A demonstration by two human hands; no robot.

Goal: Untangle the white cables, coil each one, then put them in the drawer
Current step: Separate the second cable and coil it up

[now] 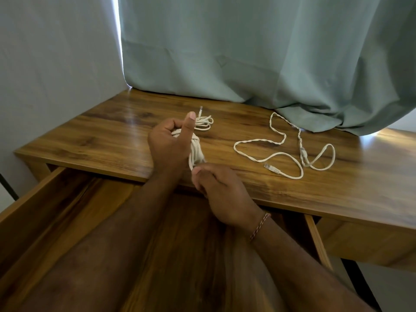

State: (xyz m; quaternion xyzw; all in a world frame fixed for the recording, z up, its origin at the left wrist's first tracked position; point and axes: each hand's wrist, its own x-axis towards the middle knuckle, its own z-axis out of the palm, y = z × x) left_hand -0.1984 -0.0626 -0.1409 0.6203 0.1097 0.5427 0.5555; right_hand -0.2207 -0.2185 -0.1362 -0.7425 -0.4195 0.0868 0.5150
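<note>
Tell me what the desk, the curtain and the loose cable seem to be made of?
Desk: wood or wood-look laminate, glossy; grain shows and light reflects off it. Curtain: soft woven cloth, matte pale green, hanging in folds. Loose cable: probably plastic-sheathed, white, partly twisted, with a clear plastic plug.

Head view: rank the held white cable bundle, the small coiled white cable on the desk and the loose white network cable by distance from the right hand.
1. Held white cable bundle: touching the right hand, gripped in the left hand.
2. Small coiled white cable: on the wooden desk, behind the bundle.
3. Loose white network cable: spread out to the right; its plug end comes close to second place.
</note>
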